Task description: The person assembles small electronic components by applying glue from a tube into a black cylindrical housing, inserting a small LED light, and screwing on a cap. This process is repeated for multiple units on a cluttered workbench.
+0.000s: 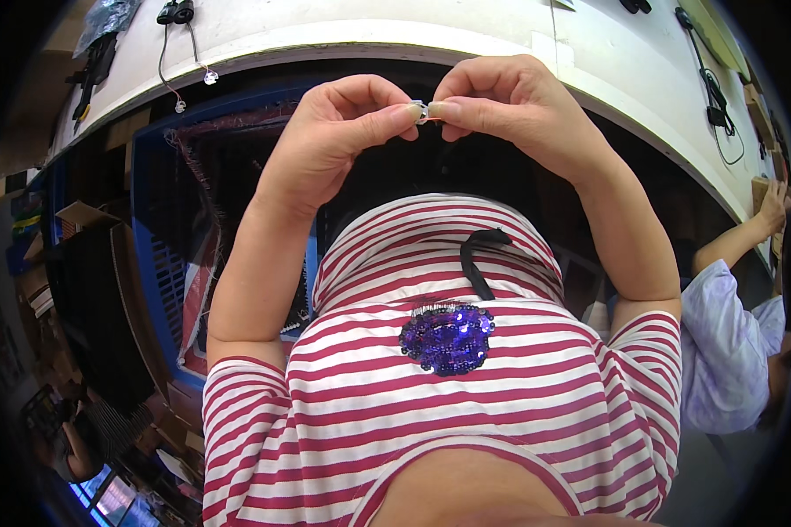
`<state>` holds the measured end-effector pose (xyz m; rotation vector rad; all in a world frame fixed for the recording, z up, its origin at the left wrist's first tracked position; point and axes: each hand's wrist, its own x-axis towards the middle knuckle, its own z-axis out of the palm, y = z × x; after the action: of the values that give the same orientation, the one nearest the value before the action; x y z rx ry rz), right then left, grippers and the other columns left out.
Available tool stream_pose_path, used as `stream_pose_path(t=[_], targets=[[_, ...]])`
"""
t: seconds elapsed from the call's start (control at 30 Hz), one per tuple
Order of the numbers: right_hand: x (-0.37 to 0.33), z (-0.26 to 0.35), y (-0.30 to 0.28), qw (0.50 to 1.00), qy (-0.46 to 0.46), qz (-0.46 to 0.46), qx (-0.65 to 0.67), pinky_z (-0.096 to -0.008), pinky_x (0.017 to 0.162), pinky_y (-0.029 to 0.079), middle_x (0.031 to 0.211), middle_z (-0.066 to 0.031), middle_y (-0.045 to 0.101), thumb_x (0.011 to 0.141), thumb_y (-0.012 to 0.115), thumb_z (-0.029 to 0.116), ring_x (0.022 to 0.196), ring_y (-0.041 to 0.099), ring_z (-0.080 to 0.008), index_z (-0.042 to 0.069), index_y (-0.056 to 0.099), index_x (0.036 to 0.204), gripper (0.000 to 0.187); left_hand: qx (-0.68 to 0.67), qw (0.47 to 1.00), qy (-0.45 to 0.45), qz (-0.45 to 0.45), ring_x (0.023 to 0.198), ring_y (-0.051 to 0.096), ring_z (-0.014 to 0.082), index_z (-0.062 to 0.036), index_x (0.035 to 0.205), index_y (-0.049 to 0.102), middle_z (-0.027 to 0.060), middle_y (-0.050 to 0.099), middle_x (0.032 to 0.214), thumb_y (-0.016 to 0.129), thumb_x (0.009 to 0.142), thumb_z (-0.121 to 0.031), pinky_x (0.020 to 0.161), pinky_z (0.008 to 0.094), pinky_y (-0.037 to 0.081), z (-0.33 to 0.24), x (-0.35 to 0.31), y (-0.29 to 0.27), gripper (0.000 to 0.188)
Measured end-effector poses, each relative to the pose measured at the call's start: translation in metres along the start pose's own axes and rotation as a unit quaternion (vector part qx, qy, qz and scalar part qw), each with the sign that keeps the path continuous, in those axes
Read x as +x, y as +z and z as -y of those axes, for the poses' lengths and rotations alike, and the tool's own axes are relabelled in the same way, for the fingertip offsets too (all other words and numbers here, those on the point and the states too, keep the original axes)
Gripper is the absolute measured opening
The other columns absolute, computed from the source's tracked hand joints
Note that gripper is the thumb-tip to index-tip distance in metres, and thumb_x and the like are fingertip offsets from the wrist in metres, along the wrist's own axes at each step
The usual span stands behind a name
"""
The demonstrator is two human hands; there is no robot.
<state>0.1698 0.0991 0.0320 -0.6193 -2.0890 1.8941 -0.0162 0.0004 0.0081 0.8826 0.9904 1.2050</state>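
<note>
My left hand (347,127) and my right hand (514,110) meet above my lap, at the near edge of the white table. Both are closed in a pinch, fingertips almost touching. Between them is a small whitish piece with thin wires (424,111), mostly covered by the thumbs and fingers. A bit of orange-red wire shows by my right thumb. The piece's exact kind is too small to make out.
Black cylindrical parts (176,12) lie on the white table (325,33), their wires and small white ends hanging over its edge. A blue plastic crate (163,255) stands below at left. A black cable (719,114) lies at right, near another person's hand (772,209).
</note>
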Motion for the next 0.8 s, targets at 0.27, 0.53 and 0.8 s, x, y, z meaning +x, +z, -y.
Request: stream_pose_path(t=[0.27,0.53,0.8], targets=[[0.000,-0.018,0.028,0.952,-0.220,-0.202,-0.068,-0.0235,0.072,0.049,0.083,-0.0075,0.063,0.081,0.059,0.006,0.078,0.061,-0.0130,-0.002,0.059,0.093,0.014,-0.201,0.974,0.063,-0.085,0.068,0.052,0.0065,-0.0051,0.085,0.061,0.0026,0.061,0.078,0.059,0.085,-0.013,0.065,0.0212,0.042,0.017,0.006,0.017,0.008],[-0.002,-0.016,0.010,0.982,-0.160,-0.099,-0.019,-0.0202,0.062,0.045,0.077,-0.0040,0.061,0.082,0.060,0.006,0.070,0.056,-0.0075,-0.001,0.059,0.091,0.011,0.096,0.994,0.043,-0.018,0.074,0.052,0.0075,-0.0022,0.084,0.063,0.0042,0.061,0.081,0.062,0.079,-0.011,0.071,0.0206,0.039,-0.013,0.001,0.008,0.011],[0.000,-0.019,0.010,0.958,-0.226,-0.147,-0.095,-0.0220,0.065,0.047,0.077,-0.0047,0.062,0.080,0.062,0.006,0.071,0.058,-0.0109,0.000,0.061,0.089,0.011,0.058,0.996,0.070,-0.024,0.072,0.051,0.0068,-0.0023,0.079,0.061,0.0016,0.058,0.077,0.064,0.079,-0.012,0.068,0.0192,0.038,-0.004,0.003,0.007,0.010]])
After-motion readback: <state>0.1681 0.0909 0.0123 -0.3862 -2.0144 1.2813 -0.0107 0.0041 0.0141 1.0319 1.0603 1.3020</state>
